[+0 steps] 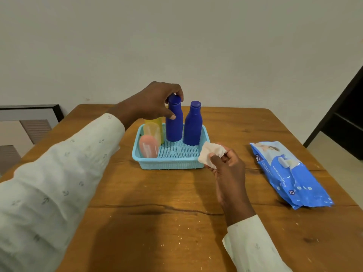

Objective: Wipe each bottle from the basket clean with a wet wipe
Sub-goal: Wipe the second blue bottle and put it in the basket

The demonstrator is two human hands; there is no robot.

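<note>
While your left hand [157,101] grips the left blue bottle [173,122] upright in the basket [169,163] at 12 o'clock | your right hand [225,163] pinches the wet wipe [211,154] at the basket's 4 o'clock corner.

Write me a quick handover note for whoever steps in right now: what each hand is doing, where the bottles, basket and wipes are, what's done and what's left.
Left hand: grips the left blue bottle near its cap; the bottle stands upright in the basket.
Right hand: pinches a wet wipe just right of the basket's front corner.
In the basket too: right blue bottle, yellow bottle, pink bottle.
Wipes pack lies on the table, to the right.
Done: wipe is out. Which bottles are already clean cannot be told.
Left: lift out the gripped bottle, wipe it, then the rest.
</note>
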